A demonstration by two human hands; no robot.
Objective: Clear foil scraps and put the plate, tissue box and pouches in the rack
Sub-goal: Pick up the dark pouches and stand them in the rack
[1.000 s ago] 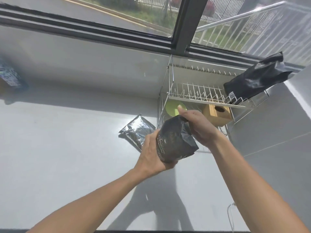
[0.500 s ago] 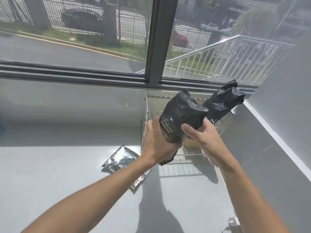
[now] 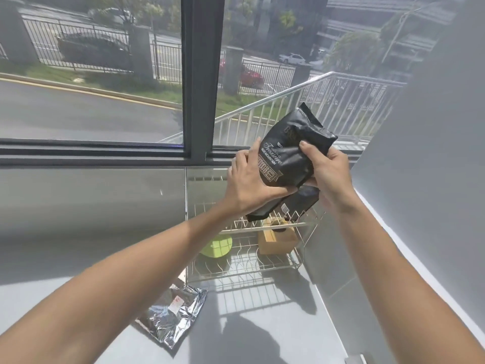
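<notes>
I have both hands, left hand (image 3: 249,182) and right hand (image 3: 328,172), clamped on the black coffee pouch (image 3: 286,156); it looks soft, crinkly, light, best gripped by its sides above the rack (image 3: 244,269).

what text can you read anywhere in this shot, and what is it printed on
"Treasure", in script, on the black pouch held by the left hand and right hand.
"BLUE MOUNTAIN", below it on the same pouch.
"ORIGINAL", small print above the script, only faintly legible.
Boxed characters lower on that pouch: unreadable.
Stickers on the silver pouch and the second black pouch: too small to read.
</notes>
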